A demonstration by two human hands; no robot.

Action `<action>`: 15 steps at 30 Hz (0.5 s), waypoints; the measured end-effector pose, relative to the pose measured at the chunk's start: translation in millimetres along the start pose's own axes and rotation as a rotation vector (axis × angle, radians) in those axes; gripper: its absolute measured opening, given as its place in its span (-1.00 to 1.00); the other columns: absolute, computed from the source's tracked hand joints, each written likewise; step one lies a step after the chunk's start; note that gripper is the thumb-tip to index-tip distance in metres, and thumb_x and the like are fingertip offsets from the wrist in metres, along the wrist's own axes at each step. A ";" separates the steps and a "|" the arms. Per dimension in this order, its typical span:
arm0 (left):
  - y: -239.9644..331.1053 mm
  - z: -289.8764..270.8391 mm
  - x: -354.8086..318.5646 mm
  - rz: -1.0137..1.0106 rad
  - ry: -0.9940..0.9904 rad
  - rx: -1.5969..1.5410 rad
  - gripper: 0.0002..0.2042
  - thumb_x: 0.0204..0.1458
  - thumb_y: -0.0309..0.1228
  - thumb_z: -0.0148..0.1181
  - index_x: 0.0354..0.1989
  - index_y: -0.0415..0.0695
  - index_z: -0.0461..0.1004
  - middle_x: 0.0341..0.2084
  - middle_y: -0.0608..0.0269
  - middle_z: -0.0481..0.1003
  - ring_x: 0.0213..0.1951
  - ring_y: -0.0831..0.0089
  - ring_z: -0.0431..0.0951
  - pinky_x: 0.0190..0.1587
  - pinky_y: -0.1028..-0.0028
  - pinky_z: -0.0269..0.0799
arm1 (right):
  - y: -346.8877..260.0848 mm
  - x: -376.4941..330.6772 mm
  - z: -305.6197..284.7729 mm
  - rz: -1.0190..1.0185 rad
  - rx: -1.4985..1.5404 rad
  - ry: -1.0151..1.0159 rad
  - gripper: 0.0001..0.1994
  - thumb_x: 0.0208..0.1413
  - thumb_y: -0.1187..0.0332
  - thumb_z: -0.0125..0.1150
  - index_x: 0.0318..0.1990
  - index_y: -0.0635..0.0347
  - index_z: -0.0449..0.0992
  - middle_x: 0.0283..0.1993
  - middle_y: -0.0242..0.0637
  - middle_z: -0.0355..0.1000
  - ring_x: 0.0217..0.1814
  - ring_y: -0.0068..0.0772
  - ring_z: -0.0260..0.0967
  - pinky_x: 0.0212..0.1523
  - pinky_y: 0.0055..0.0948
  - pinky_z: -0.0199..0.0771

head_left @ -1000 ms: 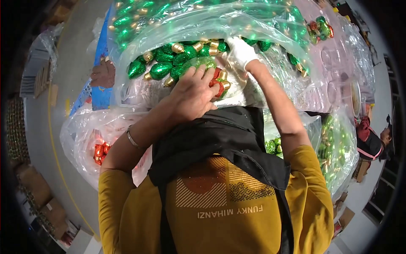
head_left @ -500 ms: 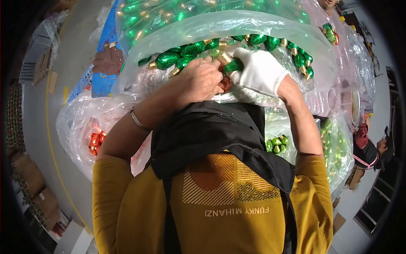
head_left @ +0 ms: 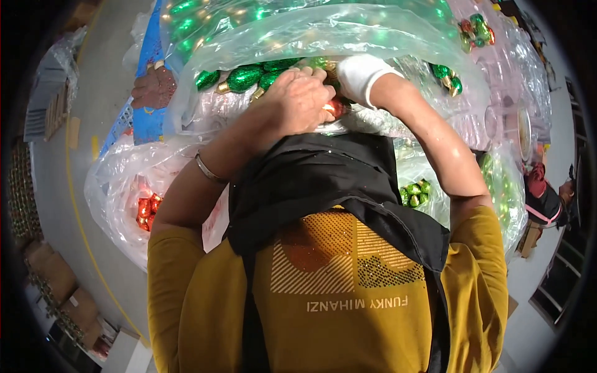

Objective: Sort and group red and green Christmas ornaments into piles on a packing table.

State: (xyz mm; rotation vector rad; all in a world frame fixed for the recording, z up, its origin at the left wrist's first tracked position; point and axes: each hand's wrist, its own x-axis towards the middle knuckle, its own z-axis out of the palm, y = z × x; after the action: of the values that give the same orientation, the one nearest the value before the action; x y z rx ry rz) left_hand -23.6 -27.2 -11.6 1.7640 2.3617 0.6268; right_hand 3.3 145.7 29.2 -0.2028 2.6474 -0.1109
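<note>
My bare left hand [head_left: 300,98] is closed, its fingers bent at the mouth of a clear plastic bag [head_left: 292,40]. A red glittery bulb ornament [head_left: 337,109] shows just under its fingertips, in its grip. Close beside it, my right hand [head_left: 362,79], in a white glove, reaches toward a gold-capped ornament [head_left: 330,69]; its fingers are hidden. Green glittery bulb ornaments [head_left: 244,79] with gold caps lie left of my hands on clear plastic. A few more green bulbs [head_left: 446,79] lie to the right.
A maroon glove [head_left: 153,87] rests on a blue crate edge [head_left: 148,124] at left. Plastic bags hold red ornaments [head_left: 147,210] and small green ones [head_left: 415,193]. A mixed cluster of bulbs [head_left: 477,31] sits upper right. Another person [head_left: 546,198] is at far right.
My gloved hand has moved left and up, and the green bulb at its fingers no longer shows. Several green bulbs right of it are gone from view. My left hand has risen slightly.
</note>
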 end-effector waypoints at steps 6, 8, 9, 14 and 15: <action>-3.7 -24.3 27.0 -0.059 -0.199 -0.039 -0.61 0.03 -0.22 0.12 -0.04 -0.23 0.42 -0.03 -0.15 0.38 0.06 -0.02 0.35 0.14 0.23 0.23 | 17.3 11.7 4.4 -0.120 0.040 -0.003 -0.78 -0.08 0.38 0.11 -0.26 0.20 0.56 -0.29 0.00 0.51 -0.27 0.04 0.48 -0.28 -0.19 0.46; -31.9 -28.3 35.5 0.392 -0.157 0.145 -0.62 0.07 -0.24 0.07 0.01 -0.21 0.39 0.01 -0.10 0.39 0.09 0.02 0.33 0.17 0.23 0.20 | 20.2 0.5 8.4 -0.109 0.033 0.213 -0.79 -0.06 0.40 0.10 -0.26 0.21 0.56 -0.29 0.00 0.51 -0.27 0.02 0.49 -0.27 -0.19 0.47; -25.8 -23.6 35.8 0.248 -0.008 -0.014 -0.67 0.07 -0.30 0.02 -0.06 -0.25 0.40 -0.10 -0.09 0.42 0.02 -0.01 0.36 0.11 0.21 0.23 | 19.7 -3.1 12.2 -0.092 0.042 0.272 -0.80 -0.05 0.40 0.10 -0.28 0.22 0.57 -0.30 0.01 0.51 -0.27 0.02 0.49 -0.27 -0.19 0.48; 1.5 -28.5 56.3 -0.093 -0.188 -0.028 -0.65 0.03 -0.38 0.05 -0.01 -0.25 0.37 -0.04 -0.09 0.42 0.04 -0.01 0.36 0.08 0.20 0.26 | 26.5 -31.4 8.9 -0.192 0.208 0.365 -0.85 -0.08 0.38 0.13 -0.39 0.24 0.58 -0.36 0.02 0.51 -0.28 0.03 0.49 -0.30 -0.18 0.48; 11.8 -22.9 56.4 -0.098 -0.225 0.006 -0.63 0.02 -0.37 0.10 0.01 -0.25 0.36 -0.04 -0.10 0.41 0.04 -0.01 0.36 0.08 0.19 0.26 | 27.4 -27.3 20.5 -0.175 0.199 0.436 -0.85 -0.08 0.38 0.13 -0.39 0.24 0.56 -0.40 0.01 0.50 -0.31 0.03 0.49 -0.32 -0.18 0.48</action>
State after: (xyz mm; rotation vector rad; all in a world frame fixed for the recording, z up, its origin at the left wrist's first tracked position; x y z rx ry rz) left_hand -38.4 22.8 21.9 1.6143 2.2811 0.3851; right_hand 33.3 176.2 20.5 -0.3801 3.0180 -0.5285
